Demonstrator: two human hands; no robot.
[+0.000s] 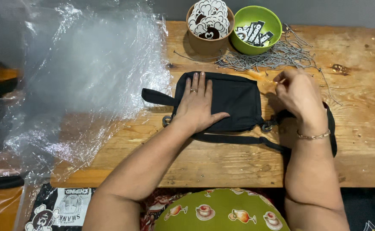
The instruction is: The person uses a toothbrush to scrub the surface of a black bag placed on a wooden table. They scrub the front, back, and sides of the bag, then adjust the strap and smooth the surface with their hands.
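Observation:
A small black fabric bag [234, 100] with a black strap [239, 139] lies flat on the wooden table [221, 164]. My left hand [197, 105] rests flat on the bag's left half, fingers spread, a ring on one finger. My right hand [298, 96], with a thin bracelet at the wrist, hovers at the bag's right end near its metal ring [266, 126]; the fingertips are pinched together on something small that I cannot make out.
A pile of silver ball chains [273, 57] lies behind the bag. A brown bowl of round stickers [208, 20] and a green bowl of black tags [256, 30] stand at the back. A heap of clear plastic bags [80, 68] covers the table's left side.

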